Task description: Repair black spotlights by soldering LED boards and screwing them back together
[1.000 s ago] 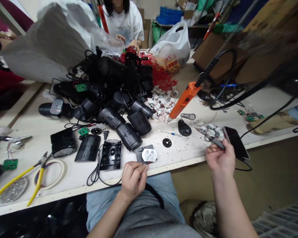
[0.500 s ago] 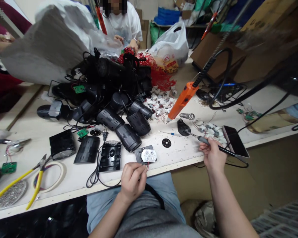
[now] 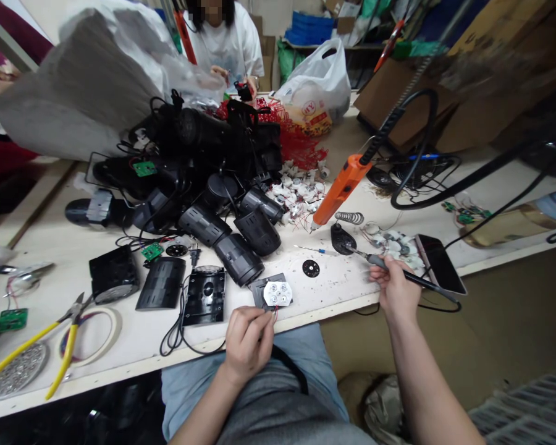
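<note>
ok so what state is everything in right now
Left grip: fingers pinched together at the red wire
LED board: face up on a dark plate
Right grip: closed around the soldering iron
Yellow-handled pliers: lying, handles spread
Orange driver: slanted, tip down
Black casing half: hollow side up

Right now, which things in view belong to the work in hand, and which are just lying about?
In use:
- soldering iron in the right hand
- black base at the iron's tip
- LED board, its red wires at the left hand
- black plate under the board

Apparently idle:
- yellow-handled pliers
- tape roll
- orange tool, hanging
- bottle
</note>
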A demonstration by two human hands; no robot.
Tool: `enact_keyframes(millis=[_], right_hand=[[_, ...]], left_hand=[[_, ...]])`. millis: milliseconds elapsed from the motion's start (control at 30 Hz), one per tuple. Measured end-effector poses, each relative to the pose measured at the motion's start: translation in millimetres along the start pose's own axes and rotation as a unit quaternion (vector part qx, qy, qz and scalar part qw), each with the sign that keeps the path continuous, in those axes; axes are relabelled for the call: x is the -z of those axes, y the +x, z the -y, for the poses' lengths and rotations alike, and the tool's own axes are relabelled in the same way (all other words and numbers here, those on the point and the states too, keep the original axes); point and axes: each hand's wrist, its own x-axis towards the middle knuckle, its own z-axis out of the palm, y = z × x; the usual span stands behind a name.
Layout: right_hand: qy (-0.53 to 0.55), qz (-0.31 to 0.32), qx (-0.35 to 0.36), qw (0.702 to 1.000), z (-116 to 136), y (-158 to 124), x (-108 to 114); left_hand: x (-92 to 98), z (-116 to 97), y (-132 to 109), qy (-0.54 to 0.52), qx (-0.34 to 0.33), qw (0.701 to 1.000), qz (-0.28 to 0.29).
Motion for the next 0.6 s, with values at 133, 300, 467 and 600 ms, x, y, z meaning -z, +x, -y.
enact_keyframes(millis=[133,300,467,600], right_hand=[[-0.011,0.0,0.01,1.0,-1,0,0],[-0.039,0.004,0.033,0.999,0,-2,0],[-0.099,0.014,0.072,0.992,7,-9,3],[-0.14,0.018,0.103,0.985,13,-16,2]], left_hand=[[-0.2,0,-1,0.003,0.003,1.0,0.001],[0.1,0,0,0.002,0.002,1.0,0.004],[0.2,0,0,0.001,0.001,1.0,0.004],[-0.1,0,-1,0.001,0.0,1.0,0.0]])
